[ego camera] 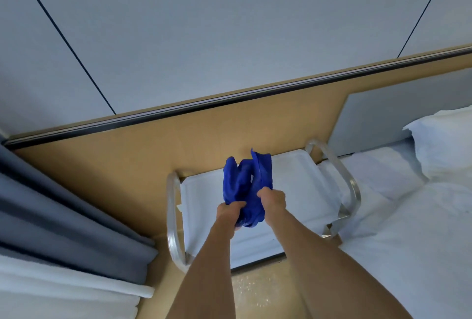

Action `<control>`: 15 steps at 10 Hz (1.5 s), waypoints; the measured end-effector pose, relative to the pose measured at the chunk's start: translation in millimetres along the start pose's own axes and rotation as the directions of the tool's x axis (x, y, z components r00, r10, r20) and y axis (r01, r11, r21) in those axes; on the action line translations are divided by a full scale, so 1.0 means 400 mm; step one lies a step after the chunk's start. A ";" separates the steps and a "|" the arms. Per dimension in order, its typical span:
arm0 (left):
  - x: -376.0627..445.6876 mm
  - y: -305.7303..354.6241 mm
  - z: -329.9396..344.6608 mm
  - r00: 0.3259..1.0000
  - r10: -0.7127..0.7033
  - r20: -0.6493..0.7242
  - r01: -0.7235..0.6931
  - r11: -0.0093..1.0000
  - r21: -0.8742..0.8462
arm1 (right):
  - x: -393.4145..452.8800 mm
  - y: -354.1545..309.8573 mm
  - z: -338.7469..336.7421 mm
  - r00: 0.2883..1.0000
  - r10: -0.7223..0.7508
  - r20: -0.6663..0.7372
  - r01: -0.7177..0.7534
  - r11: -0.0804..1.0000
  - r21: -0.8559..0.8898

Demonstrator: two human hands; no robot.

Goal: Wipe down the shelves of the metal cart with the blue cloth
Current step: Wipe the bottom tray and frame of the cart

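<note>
The blue cloth (245, 185) is bunched up and held in the air above the top shelf of the metal cart (301, 183). My left hand (229, 212) grips its lower left part and my right hand (272, 200) grips its lower right part, both fists closed on the fabric. The cart's top shelf is pale and flat, with a curved shiny handle rail at its left end (173, 216) and another at its right end (344, 178). My forearms hide the near middle of the shelf. Lower shelves are out of sight.
A wooden wall panel (127, 165) runs right behind the cart. Grey curtains (51, 211) hang at the left. A bed with white sheets (408, 229) and a pillow (444, 145) presses against the cart's right side. Speckled floor (260, 293) shows below the cart.
</note>
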State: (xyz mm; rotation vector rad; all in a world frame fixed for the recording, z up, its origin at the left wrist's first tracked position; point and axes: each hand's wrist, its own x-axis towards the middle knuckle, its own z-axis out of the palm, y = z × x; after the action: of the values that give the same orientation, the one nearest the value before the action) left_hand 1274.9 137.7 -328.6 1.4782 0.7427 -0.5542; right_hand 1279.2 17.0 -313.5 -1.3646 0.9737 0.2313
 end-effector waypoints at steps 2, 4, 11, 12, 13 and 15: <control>0.213 -0.217 0.015 0.951 -0.252 -0.177 0.259 0.966 0.018 | 0.279 0.270 -0.022 0.938 0.347 0.010 -0.343 0.930 -0.134; 0.287 -0.216 0.013 0.860 -0.296 -0.415 0.308 0.951 -0.041 | 0.363 0.218 -0.003 0.933 0.360 -0.010 -0.358 0.923 -0.140; 0.560 -0.189 0.025 0.936 -0.121 -0.330 0.229 0.922 0.313 | 0.568 0.287 0.126 0.999 -0.040 -0.017 0.017 0.709 -0.705; 0.522 -0.117 0.090 0.990 -0.067 -0.125 0.105 0.940 0.325 | 0.574 0.272 0.106 0.993 -0.065 -0.098 -0.020 0.730 -0.683; 0.518 -0.084 0.147 0.986 -0.163 0.046 0.124 0.880 0.459 | 0.555 0.249 0.086 0.977 -0.156 -0.148 0.030 0.779 -0.626; 0.530 -0.139 0.160 0.982 -0.100 -0.161 0.180 0.762 0.623 | 0.581 0.267 0.067 0.998 -0.064 -0.024 0.022 0.635 -0.773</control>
State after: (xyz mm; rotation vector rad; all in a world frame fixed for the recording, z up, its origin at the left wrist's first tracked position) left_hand 1382.3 95.3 -525.4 2.1139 0.8040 -0.9017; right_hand 1362.2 -22.0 -553.6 -2.1969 0.9077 0.6421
